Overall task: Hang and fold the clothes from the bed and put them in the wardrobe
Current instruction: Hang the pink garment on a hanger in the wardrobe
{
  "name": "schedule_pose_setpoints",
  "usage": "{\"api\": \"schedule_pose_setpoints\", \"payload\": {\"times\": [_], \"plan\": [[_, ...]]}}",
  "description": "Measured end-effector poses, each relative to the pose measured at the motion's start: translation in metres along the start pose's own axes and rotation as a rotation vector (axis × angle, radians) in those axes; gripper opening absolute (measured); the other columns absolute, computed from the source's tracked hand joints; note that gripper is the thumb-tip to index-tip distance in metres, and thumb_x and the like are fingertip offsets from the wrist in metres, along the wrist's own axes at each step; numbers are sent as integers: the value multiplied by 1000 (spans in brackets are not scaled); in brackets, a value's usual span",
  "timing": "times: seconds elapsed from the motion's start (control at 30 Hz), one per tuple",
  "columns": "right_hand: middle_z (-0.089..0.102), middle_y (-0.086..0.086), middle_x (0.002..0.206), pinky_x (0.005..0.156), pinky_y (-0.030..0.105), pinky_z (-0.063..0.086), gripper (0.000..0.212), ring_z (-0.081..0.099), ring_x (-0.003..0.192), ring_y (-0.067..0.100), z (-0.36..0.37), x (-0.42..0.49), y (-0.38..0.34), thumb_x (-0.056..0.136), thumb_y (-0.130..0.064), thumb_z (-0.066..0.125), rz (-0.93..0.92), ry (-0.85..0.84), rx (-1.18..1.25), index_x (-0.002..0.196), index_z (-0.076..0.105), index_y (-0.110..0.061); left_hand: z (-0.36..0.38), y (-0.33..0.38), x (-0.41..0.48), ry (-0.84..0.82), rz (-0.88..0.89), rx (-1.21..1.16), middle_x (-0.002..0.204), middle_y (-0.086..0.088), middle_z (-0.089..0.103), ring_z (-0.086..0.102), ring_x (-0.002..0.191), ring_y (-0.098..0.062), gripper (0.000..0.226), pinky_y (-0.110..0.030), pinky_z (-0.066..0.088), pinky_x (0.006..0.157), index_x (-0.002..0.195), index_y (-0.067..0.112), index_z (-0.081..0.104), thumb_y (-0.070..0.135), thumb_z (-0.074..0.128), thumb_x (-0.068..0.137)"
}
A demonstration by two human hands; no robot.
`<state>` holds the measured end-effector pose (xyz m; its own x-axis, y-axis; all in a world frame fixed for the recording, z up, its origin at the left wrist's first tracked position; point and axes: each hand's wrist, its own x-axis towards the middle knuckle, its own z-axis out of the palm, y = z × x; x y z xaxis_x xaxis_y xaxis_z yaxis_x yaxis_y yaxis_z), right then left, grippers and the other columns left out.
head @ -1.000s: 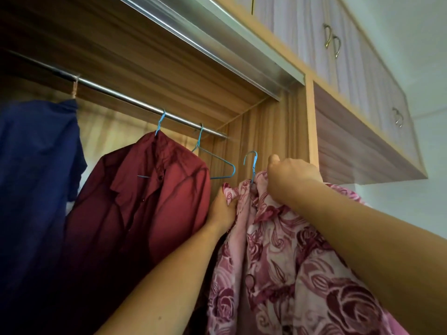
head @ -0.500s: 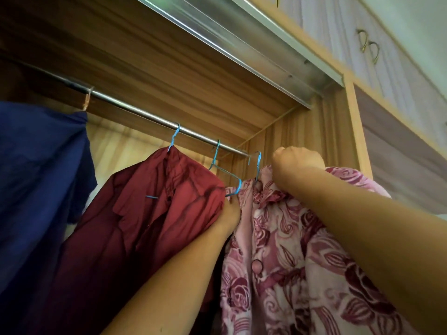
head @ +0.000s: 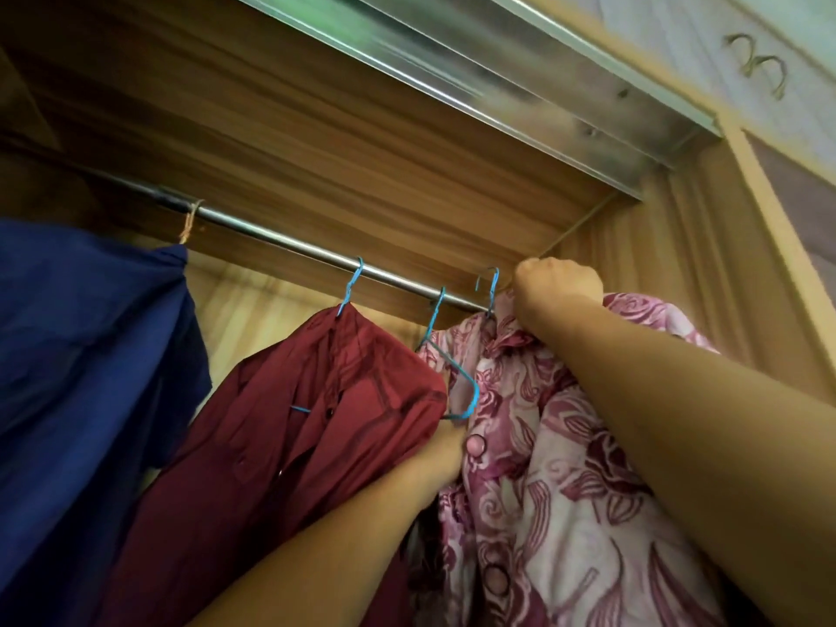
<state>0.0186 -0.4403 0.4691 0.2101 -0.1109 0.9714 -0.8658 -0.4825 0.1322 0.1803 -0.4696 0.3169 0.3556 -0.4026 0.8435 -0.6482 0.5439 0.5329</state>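
A pink floral shirt (head: 556, 468) hangs on a blue wire hanger whose hook (head: 491, 287) is level with the right end of the metal rail (head: 280, 244). My right hand (head: 558, 294) is closed on the shirt's collar just right of that hook. My left hand (head: 445, 450) is mostly hidden between the floral shirt and a maroon shirt (head: 289, 445), apparently gripping the floral shirt's front edge. An empty blue hanger (head: 445, 368) dangles between the two shirts.
A dark blue garment (head: 86, 355) hangs at the left on a hook tied with string. The wardrobe's wooden side wall (head: 705, 282) stands close to the right of the floral shirt. A metal sliding-door track (head: 475, 79) runs overhead, with upper cupboard handles (head: 760, 65) above.
Both hands have lifted the floral shirt up and into the wardrobe; its hanger hook went from below the rail to rail height. The view has tilted upward.
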Motion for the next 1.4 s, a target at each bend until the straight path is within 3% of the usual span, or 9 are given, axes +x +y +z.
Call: {"api": "schedule_pose_setpoints", "payload": {"times": [0.13,0.23,0.33,0.5,0.67,0.8,1.07,1.2,1.4], "plan": [[66,13,127,80,36,42,36,64,115,35,18,6,-16,89,-18,54,-11,-7,30,122,64,-7,-10,-7,-1,-26,33,3,78,52,57,58,79,23,45,-11,45,85,79,86,49,45,65,73],[66,12,127,82,36,44,35,64,116,34,40,1,-27,92,-22,51,-26,-42,55,122,63,-7,-18,-23,-9,17,-14,87,90,41,59,61,93,5,22,-15,45,93,92,54,68,33,74,84],[68,11,125,77,34,38,35,65,114,33,58,-8,-31,93,-31,51,-38,-44,84,118,64,-9,-26,-35,-22,96,-38,153,95,40,59,52,88,13,18,1,35,83,103,40,66,30,74,89],[66,10,128,77,35,35,40,64,116,32,66,-20,-33,96,-33,41,-69,-83,66,123,57,-8,-28,-35,-41,-39,-114,270,146,-13,51,52,132,-27,57,-36,44,108,154,12,32,-1,47,101],[55,12,143,97,43,44,46,54,130,32,56,-18,-26,100,-36,35,-93,-259,51,138,46,-12,-28,-29,-63,27,68,162,135,3,56,59,111,10,61,-2,41,89,147,10,41,-19,44,94],[47,16,151,109,46,41,52,48,136,34,39,-18,-17,97,-37,39,-151,-413,90,144,38,-13,-33,-36,-80,61,155,469,158,-9,38,34,147,-21,75,-33,26,121,159,20,20,-1,52,94],[41,12,153,103,51,32,69,36,138,34,16,-74,4,98,-45,35,-216,-312,-248,158,14,-17,-44,-21,-113,-23,-40,547,128,-35,56,59,110,-46,79,-42,45,90,161,21,8,-3,45,95],[12,19,166,115,70,2,68,6,153,36,15,-140,1,102,-47,21,-244,-287,-256,160,13,-12,-51,-15,-151,-43,-127,520,117,-36,60,60,105,-44,73,-36,44,81,158,24,24,-1,48,95],[9,16,167,114,68,-12,76,-4,154,38,7,-262,-16,98,-60,22,-396,-425,-119,158,23,-13,-59,-25,-218,-150,-224,522,131,-15,60,56,123,-29,52,-39,43,105,146,14,47,0,47,95]]}}
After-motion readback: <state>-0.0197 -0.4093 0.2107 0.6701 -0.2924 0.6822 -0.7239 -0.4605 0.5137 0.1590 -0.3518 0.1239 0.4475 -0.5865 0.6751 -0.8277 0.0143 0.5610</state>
